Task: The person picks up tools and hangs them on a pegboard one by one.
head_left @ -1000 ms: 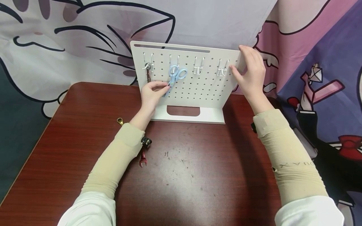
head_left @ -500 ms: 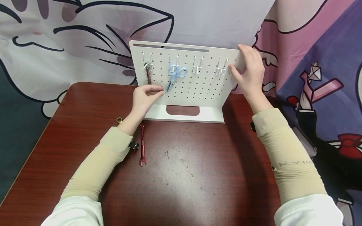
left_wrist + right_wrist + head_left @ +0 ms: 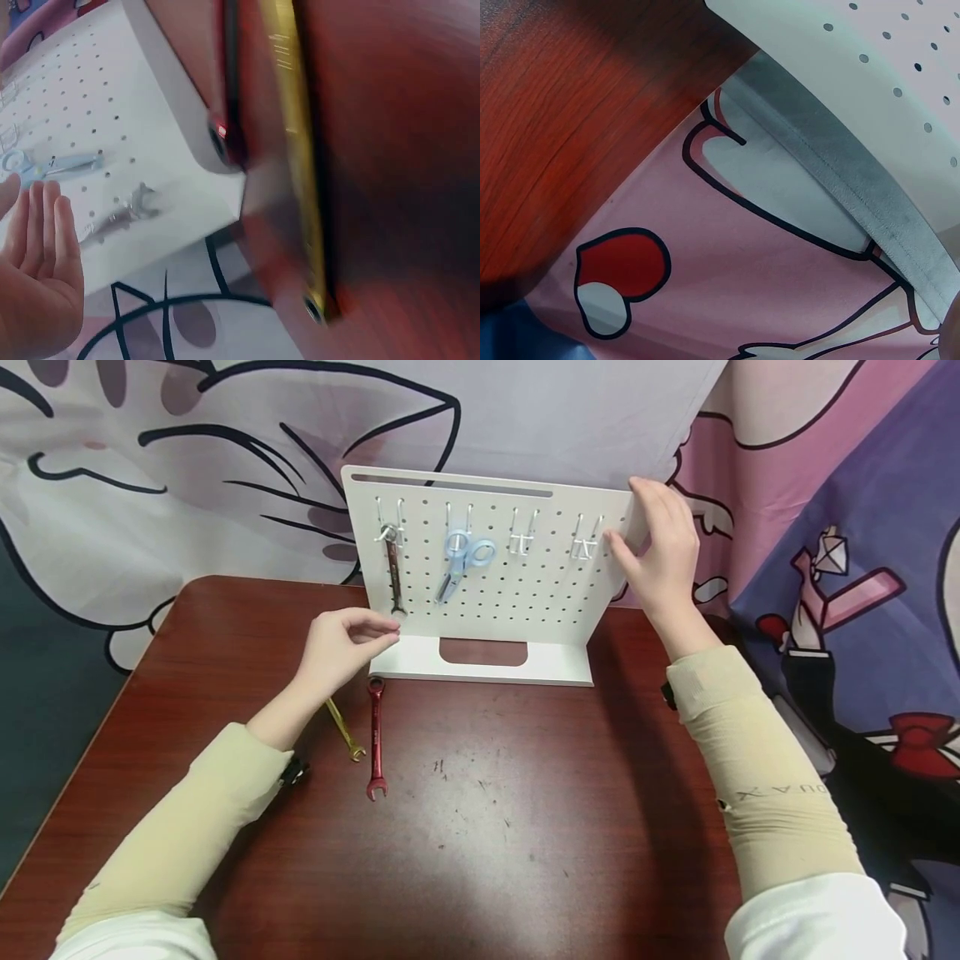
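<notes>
My left hand is in the air in front of the lower left of the white pegboard, fingers loosely bent and holding nothing. Blue scissors hang from the second hook. On the leftmost hook hangs a silver wrench, its lower end near my left fingertips in the head view. My right hand grips the board's upper right edge, thumb on the front. Below my left hand, a red wrench and a yellow wrench lie on the table; my wrist partly hides the yellow one in the head view.
Two more wire hooks, one near the middle and one at the right, carry nothing. The board's foot stands on the brown table. A printed curtain hangs close behind.
My left hand has let go of the scissors and moved left and down, away from them. The scissors stay on the hook. My right hand keeps its place on the board.
</notes>
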Available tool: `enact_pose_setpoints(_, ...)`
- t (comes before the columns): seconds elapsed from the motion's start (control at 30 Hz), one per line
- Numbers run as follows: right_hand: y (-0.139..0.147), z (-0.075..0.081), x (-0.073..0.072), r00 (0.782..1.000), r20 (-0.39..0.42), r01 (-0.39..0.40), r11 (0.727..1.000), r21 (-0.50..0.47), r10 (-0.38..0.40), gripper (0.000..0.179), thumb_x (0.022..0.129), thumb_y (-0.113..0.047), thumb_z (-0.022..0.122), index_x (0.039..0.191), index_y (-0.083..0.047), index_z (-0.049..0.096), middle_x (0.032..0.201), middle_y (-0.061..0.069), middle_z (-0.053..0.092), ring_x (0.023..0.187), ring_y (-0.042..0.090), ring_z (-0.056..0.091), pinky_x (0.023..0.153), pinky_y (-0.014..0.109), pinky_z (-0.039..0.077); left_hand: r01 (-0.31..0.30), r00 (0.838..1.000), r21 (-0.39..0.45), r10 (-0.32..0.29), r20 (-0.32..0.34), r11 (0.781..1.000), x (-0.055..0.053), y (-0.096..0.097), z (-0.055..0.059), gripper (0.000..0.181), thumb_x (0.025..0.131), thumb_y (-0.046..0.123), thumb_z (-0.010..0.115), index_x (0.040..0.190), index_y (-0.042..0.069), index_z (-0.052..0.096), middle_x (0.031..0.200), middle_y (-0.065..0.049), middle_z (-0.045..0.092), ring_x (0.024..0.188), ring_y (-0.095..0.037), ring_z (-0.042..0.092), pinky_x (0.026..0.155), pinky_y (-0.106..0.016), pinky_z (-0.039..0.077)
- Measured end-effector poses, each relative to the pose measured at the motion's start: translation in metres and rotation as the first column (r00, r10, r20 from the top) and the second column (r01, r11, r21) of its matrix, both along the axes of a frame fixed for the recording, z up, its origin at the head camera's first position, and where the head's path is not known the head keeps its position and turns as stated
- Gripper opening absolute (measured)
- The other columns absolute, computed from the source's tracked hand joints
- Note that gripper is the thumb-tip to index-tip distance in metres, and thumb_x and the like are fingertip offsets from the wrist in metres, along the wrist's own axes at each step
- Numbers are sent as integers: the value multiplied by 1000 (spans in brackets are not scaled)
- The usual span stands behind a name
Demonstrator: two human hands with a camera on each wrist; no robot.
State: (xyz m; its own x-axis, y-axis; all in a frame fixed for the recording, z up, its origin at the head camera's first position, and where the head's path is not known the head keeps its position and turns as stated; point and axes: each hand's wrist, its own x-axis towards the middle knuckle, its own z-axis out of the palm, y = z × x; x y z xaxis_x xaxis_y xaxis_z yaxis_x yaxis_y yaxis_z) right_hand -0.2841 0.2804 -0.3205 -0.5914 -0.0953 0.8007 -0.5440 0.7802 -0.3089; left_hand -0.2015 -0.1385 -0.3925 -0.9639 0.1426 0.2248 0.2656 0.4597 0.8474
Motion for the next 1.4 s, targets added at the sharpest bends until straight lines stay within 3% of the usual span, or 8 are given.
enact_pose_setpoints(0.13,0,0,0,1000,2,3,1000,-1,-3,54,91,-16,82,142,-6,66,143,14,68,139,32,58,127,37,37,31,997,-128,-40,-70,991,13,-16,-4,14,91,5,82,106,4,83,102,-17,82,78,10,70,74,-7,53)
enact_pose_setpoints(0.33,1,0,0,1000,5,3,1000,2,-3,54,91,-15,81,142,-6,66,143,14,68,140,32,58,127,37,37,62,978,-326,-122,-167,943,28,-37,-11,17,89,2,83,104,9,83,101,-8,82,95,-23,75,85,-25,52)
enact_pose_setpoints(0.67,-1,0,1,1000,4,-1,1000,3,1,53,92,-16,81,142,-6,66,144,14,68,140,32,58,127,37,38,121,970,-454,-203,-136,883,39,-69,-25,22,86,0,85,105,9,81,105,-7,80,96,-26,72,82,-43,55)
enact_pose_setpoints(0.87,-1,1,1,1000,7,6,1000,5,-6,54,92,-16,81,142,-7,66,144,13,68,140,31,58,127,37,38,155,968,-474,-228,-101,867,36,-85,-32,25,85,-1,86,108,9,81,109,-9,79,104,-30,72,91,-51,57)
enact_pose_setpoints(1.03,0,0,1,1000,8,8,1000,5,-8,53,92,-16,81,142,-6,66,144,14,68,140,31,58,127,37,37,182,965,-488,-251,-79,854,29,-97,-41,30,83,-4,86,109,10,81,111,-9,78,108,-30,71,94,-43,56)
enact_pose_setpoints(1.13,0,0,1,1000,6,8,1000,6,-8,53,92,-16,81,142,-6,66,144,14,68,140,32,58,127,37,37,210,956,-523,-286,-67,826,23,-103,-45,31,83,-5,86,110,9,80,112,-10,78,109,-31,70,97,-46,57)
enact_pose_setpoints(1.2,0,0,1,1000,6,7,1000,5,-7,53,92,-16,81,142,-6,66,144,14,68,140,32,58,127,37,37,231,948,-550,-312,-57,803,20,-106,-47,31,83,-4,86,111,8,79,113,-11,77,111,-34,69,98,-57,56)
enact_pose_setpoints(1.4,0,0,0,1000,6,7,1000,4,-7,54,92,-16,81,142,-7,66,144,13,68,141,31,58,127,36,37,262,933,-598,-357,-44,758,11,-112,-52,32,81,-4,87,111,5,79,115,-13,76,115,-36,67,103,-58,53)
